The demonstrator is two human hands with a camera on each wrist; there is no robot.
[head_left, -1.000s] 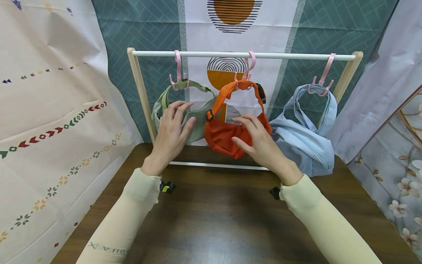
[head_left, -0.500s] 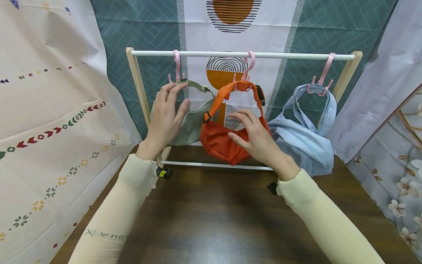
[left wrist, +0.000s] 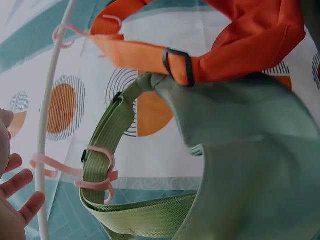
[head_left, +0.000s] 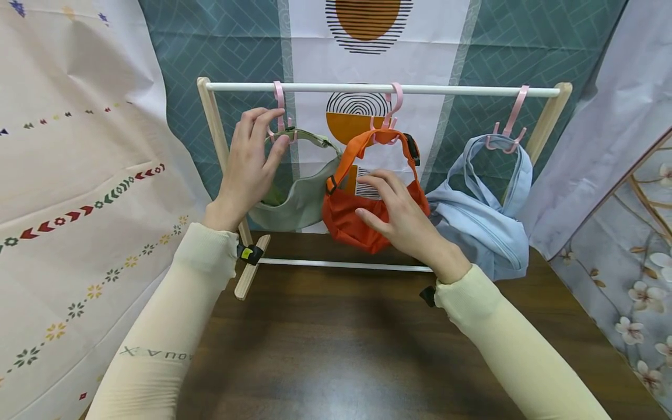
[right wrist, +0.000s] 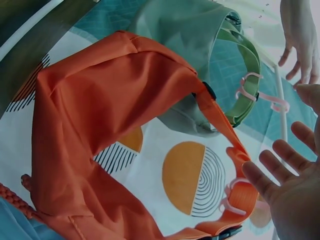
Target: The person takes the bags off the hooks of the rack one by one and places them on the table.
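A green bag [head_left: 296, 204] hangs by its strap from a pink hook [head_left: 280, 105] on the white rail of the rack. My left hand [head_left: 248, 154] is raised in front of that hook, fingers spread and holding nothing; in the left wrist view its fingertips [left wrist: 20, 182] show near the rail. An orange-red bag [head_left: 352, 219] hangs from the middle pink hook [head_left: 395, 108]. In front of it is my right hand [head_left: 401, 219], fingers loosely bent with nothing in them. The right wrist view shows its palm [right wrist: 295, 200] beside the orange strap [right wrist: 220, 120].
A light blue bag [head_left: 483, 216] hangs at the right on a third pink hook [head_left: 517, 114]. The wooden rack with its white top rail [head_left: 336, 88] and lower bar [head_left: 336, 264] stands on a dark brown table [head_left: 336, 350]. Patterned cloths hang behind and at both sides.
My left hand has moved up and left, from in front of the green bag to beside its hook. My right hand has barely moved. The orange-red bag swung slightly.
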